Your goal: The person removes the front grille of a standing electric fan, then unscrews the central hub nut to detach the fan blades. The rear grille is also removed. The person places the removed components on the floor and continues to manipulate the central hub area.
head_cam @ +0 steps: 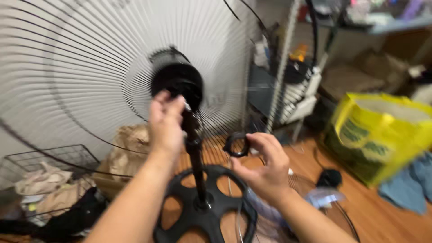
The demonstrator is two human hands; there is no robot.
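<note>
Both forearms reach in from the bottom of the frame toward the fan.
At centre, I see left hand (165,122) grasping black motor housing (176,83); right hand (263,164) pinches black ring nut (236,145) beside the pole (196,157).

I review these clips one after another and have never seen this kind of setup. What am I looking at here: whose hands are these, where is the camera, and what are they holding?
There is no machine here. One camera on the person's head looks down at their own two bare hands. The left hand rests against the black motor housing of a pedestal fan, behind the wire grille. The right hand pinches a small black plastic ring in its fingers. Below stand the fan's black pole and round spoked base on a wooden floor. Around it are a yellow bag and a wire basket of cloth. The picture is motion-blurred.
</note>
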